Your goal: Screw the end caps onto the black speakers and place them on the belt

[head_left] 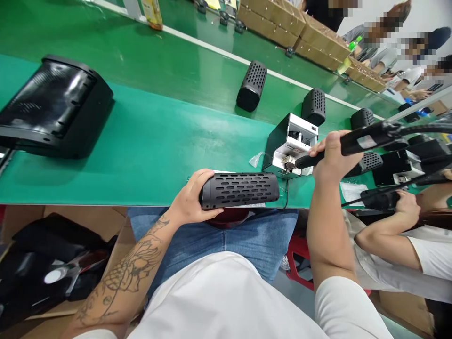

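My left hand (190, 197) grips the left end of a black perforated speaker cylinder (240, 189) lying on its side at the near edge of the green bench (148, 141). In my right hand (332, 157) is a black electric screwdriver (353, 143), fingers wrapped round its body. The tool's tip points left and touches the small white and black screw feeder box (289, 146) just behind the cylinder.
A large black housing (52, 108) sits at the left of the bench. More black speaker cylinders (251, 85) stand on the belt behind. A neighbour's arm (388, 230) works at my right beside similar boxes. Cardboard cartons (300, 28) line the far side.
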Tool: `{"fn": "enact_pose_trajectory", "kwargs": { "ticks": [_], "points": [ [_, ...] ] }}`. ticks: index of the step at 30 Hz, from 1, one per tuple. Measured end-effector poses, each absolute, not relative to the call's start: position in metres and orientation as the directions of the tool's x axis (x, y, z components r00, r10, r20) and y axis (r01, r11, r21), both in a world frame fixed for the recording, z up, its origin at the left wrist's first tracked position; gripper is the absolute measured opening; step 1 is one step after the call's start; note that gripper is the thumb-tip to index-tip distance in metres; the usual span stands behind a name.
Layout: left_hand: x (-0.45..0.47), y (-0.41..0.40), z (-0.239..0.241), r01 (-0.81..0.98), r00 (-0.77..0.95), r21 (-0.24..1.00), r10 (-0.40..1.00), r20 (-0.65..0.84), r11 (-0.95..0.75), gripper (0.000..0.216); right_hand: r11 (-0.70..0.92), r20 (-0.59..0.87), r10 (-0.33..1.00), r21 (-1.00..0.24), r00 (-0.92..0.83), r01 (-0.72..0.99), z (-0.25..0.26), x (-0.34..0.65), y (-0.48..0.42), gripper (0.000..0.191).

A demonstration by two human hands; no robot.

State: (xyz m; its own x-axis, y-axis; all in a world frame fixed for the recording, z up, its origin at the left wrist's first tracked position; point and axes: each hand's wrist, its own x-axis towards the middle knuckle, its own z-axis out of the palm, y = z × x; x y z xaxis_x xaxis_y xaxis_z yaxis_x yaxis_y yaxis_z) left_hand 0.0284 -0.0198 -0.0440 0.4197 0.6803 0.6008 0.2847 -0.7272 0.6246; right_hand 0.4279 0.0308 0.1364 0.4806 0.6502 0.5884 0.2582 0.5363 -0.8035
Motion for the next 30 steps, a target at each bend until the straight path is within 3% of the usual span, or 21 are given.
{"fn": "enact_pose_trajectory", "kwargs": {
  "ticks": [4,7,12,17,24,27,30],
  "points": [
    [0.03,-0.019,-0.043,0.269,0.415,0.629,0.677,0.607,-0.729,0.121,0.485,0.532,0.731,-0.846,0.427,0.222,0.117,0.427,0.019,0.059],
    [0.031,-0.019,-0.042,0.281,0.419,0.638,0.69,0.59,-0.717,0.119,0.541,0.586,0.692,-0.808,0.421,0.234,0.113,0.425,0.012,0.057],
    [0.03,-0.019,-0.044,0.275,0.423,0.661,0.705,0.569,-0.698,0.116,0.712,0.735,0.587,-0.668,0.341,0.215,0.112,0.437,0.018,0.036],
    [0.029,-0.019,-0.045,0.283,0.437,0.651,0.699,0.566,-0.704,0.118,0.621,0.66,0.661,-0.748,0.358,0.233,0.105,0.44,0.025,0.054],
    [0.031,-0.018,-0.042,0.238,0.437,0.652,0.679,0.59,-0.72,0.12,0.629,0.668,0.596,-0.734,0.446,0.258,0.13,0.42,0.013,0.067],
    [0.032,-0.018,-0.041,0.231,0.444,0.67,0.69,0.572,-0.705,0.122,0.727,0.718,0.556,-0.664,0.418,0.174,0.153,0.383,-0.01,0.053],
    [0.033,-0.018,-0.039,0.218,0.445,0.681,0.693,0.568,-0.699,0.119,0.787,0.77,0.61,-0.617,0.188,-0.025,0.171,0.33,-0.044,0.031]
  ]
}}
